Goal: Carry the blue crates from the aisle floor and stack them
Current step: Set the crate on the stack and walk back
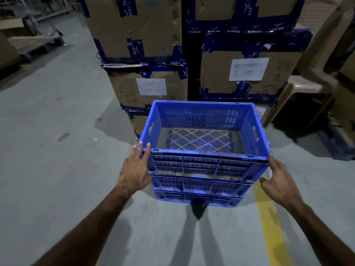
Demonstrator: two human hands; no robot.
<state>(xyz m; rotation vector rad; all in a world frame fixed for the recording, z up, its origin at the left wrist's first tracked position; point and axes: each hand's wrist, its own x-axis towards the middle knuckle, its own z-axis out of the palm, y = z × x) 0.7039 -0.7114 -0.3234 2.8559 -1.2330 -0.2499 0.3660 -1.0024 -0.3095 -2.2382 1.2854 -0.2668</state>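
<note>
An empty blue slotted crate [203, 129] sits on top of another blue crate [197, 191] on the grey floor, right in front of me. My left hand [135, 169] lies flat against the top crate's near left corner, fingers spread and reaching the rim. My right hand [279, 181] is at the near right corner, fingers apart, touching the crate's side. Neither hand is wrapped around a handle. The lower crate shows only its front wall.
Tall cardboard boxes [146, 45] taped in blue stand just behind the crates. A beige plastic chair [315, 81] is at the right. A yellow floor line [269, 217] runs under my right arm. A pallet trolley [38, 45] stands far left; open floor lies to the left.
</note>
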